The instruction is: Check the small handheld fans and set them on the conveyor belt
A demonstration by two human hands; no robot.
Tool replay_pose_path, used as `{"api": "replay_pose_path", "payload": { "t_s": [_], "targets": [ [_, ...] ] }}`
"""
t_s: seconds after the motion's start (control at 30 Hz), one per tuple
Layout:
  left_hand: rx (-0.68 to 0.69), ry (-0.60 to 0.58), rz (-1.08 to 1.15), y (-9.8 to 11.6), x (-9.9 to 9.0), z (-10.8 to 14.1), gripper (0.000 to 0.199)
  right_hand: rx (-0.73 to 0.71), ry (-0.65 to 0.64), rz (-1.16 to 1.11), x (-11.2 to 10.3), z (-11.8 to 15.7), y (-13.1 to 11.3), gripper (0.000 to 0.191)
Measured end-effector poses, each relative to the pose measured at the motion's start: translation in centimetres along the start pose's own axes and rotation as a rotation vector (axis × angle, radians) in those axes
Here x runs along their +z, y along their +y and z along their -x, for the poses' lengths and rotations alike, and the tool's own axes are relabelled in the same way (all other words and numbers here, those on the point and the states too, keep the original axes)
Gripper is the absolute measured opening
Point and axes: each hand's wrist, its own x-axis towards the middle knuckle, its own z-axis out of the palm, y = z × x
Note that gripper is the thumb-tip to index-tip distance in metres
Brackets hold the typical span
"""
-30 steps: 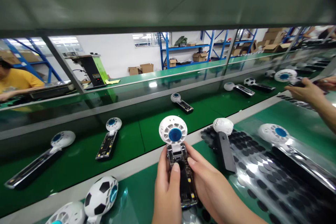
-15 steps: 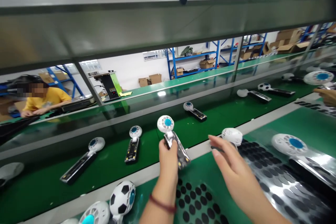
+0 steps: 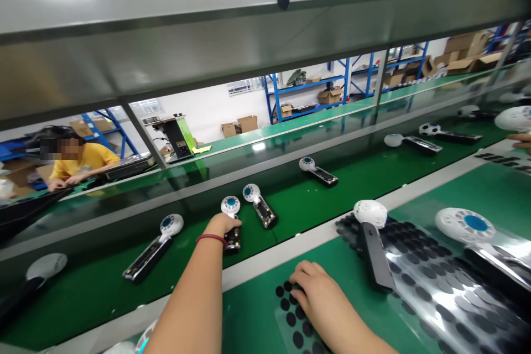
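My left hand (image 3: 222, 225) reaches over the green belt (image 3: 290, 204), closed around the handle of a handheld fan (image 3: 230, 206) with a white and blue head; most of its fingers are hidden. Just right of it lies another handheld fan (image 3: 262, 209), its handle open with the circuit board showing. My right hand (image 3: 315, 290) rests on a clear sheet of black round stickers (image 3: 291, 319), fingers bent and tips close together. Whether a sticker is between them, I cannot make out. Right of this hand lies a fan with a dark handle (image 3: 376, 257).
More fans lie along the belt, including one at the left (image 3: 153, 249) and one farther right (image 3: 319, 171). A larger sticker sheet (image 3: 418, 265) covers the right worktop, with a fan (image 3: 467, 225) on it. Across the line sits a person in a yellow top (image 3: 89, 161). A metal hood (image 3: 199, 50) hangs overhead.
The fan my left hand held now lies on the belt, and that hand has moved left to another fan. My right hand has dropped down and left onto the small sticker sheet.
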Motion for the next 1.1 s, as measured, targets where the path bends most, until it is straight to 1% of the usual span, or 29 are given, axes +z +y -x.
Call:
{"api": "replay_pose_path", "payload": {
  "t_s": [0.1, 0.17, 0.27, 0.33, 0.43, 0.5, 0.6, 0.67, 0.73, 0.8, 0.87, 0.93, 1.0, 1.1],
  "targets": [
    [0.016, -0.058, 0.184, 0.3, 1.5, 1.3, 0.026, 0.052, 0.000, 0.047, 0.2, -0.3, -0.6, 0.021],
    [0.055, -0.093, 0.362, 0.6, 2.3, 3.1, 0.027, 0.080, -0.004, 0.074, 0.3, -0.7, -1.2, 0.020],
    [0.133, -0.140, 0.658, 0.7, 3.4, 6.7, 0.029, 0.128, -0.001, 0.092, 0.6, -1.2, -2.0, 0.019],
    [0.146, -0.181, 0.834, 0.1, 4.3, 9.5, 0.029, 0.153, 0.009, 0.079, 0.8, -1.5, -2.1, 0.019],
    [0.099, -0.242, 1.013, -1.8, 5.8, 13.4, 0.036, 0.150, 0.035, 0.021, 1.0, -1.3, -1.6, 0.020],
    [0.043, -0.270, 1.102, -3.3, 6.9, 15.3, 0.038, 0.117, 0.048, -0.037, 1.0, -0.8, -1.3, 0.021],
    [-0.097, -0.334, 1.298, -5.1, 8.1, 16.7, 0.042, 0.055, 0.044, -0.155, 0.6, -0.2, -0.9, 0.020],
    [-0.131, -0.326, 1.398, -5.9, 8.6, 16.8, 0.042, 0.042, 0.041, -0.243, -0.3, 0.0, -0.7, 0.018],
    [-0.063, -0.292, 1.409, -6.4, 8.9, 16.7, 0.037, 0.058, 0.054, -0.314, -1.9, 0.0, -0.4, 0.015],
    [0.022, -0.299, 1.362, -6.7, 9.2, 16.7, 0.033, 0.074, 0.060, -0.412, -3.7, 0.2, -0.2, 0.013],
    [0.092, -0.327, 1.275, -7.1, 9.4, 16.9, 0.033, 0.065, 0.000, -0.568, -5.2, 0.6, -0.3, 0.014],
    [0.174, -0.300, 1.173, -7.5, 9.8, 17.3, 0.038, 0.066, -0.097, -0.687, -6.2, 1.3, -0.7, 0.014],
    [0.252, -0.223, 1.070, -7.9, 10.1, 17.5, 0.047, 0.084, -0.149, -0.676, -6.6, 1.8, -1.4, 0.014],
    [0.301, -0.123, 0.950, -8.6, 10.7, 17.6, 0.058, 0.088, -0.145, -0.579, -6.5, 2.2, -2.2, 0.014]
  ]
}}
